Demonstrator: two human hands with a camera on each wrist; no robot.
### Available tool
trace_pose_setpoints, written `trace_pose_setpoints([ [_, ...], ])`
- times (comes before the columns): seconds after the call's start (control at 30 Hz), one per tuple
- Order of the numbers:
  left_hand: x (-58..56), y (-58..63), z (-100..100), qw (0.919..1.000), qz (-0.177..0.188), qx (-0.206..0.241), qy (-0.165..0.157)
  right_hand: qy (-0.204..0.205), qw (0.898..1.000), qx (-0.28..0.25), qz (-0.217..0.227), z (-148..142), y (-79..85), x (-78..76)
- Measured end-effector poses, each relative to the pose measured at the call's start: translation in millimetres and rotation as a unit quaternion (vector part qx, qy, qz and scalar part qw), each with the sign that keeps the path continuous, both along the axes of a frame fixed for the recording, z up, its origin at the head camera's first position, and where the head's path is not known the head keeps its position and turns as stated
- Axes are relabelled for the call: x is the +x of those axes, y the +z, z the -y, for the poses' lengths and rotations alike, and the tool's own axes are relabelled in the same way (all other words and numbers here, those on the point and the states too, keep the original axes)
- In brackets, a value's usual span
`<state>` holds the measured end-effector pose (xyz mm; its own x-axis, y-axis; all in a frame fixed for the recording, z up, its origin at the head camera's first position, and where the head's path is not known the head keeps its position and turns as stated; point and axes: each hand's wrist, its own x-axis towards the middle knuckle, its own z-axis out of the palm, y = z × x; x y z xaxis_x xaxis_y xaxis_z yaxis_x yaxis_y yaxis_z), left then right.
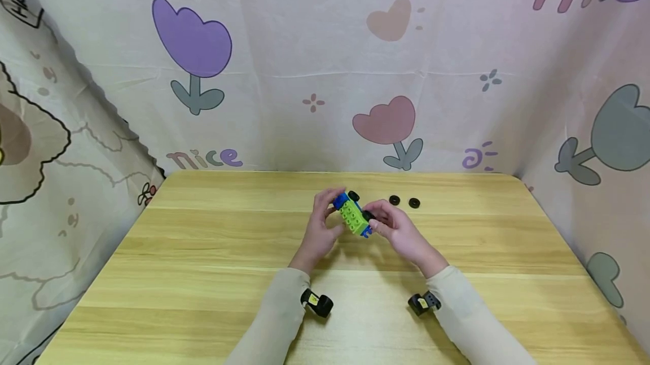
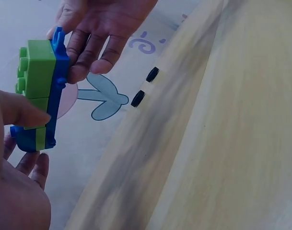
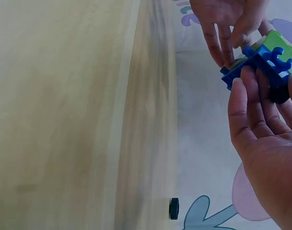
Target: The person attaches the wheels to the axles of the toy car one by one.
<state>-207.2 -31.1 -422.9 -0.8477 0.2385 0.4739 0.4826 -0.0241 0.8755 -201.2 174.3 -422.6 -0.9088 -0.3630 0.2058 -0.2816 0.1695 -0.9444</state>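
Observation:
A toy car [image 1: 352,215] of bright green studded blocks on a blue base is held above the table, tilted between both hands. My left hand [image 1: 321,235] grips its far end, thumb on the near side in the left wrist view. A black wheel [image 1: 354,196] shows at that far end. At the near end, the thumb and fingers of my right hand [image 1: 401,235] hold a second black wheel [image 3: 280,93] against the blue base [image 3: 261,60]. Fingers partly cover this wheel, so how firmly it is seated cannot be told.
Two loose black wheels lie near the back edge of the wooden table [image 1: 203,275], a left one [image 1: 394,200] and a right one [image 1: 414,203]. Behind the table hangs a printed cloth [image 1: 284,71]. Both wrists wear small black cameras.

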Motion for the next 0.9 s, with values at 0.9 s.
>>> trace_pose_setpoints([
  [0.9,-16.7,-28.2,3.6,0.9926,0.107,-0.056,0.012,-0.032,0.997,-0.075,-0.002,-4.0,2.7,-3.5],
])
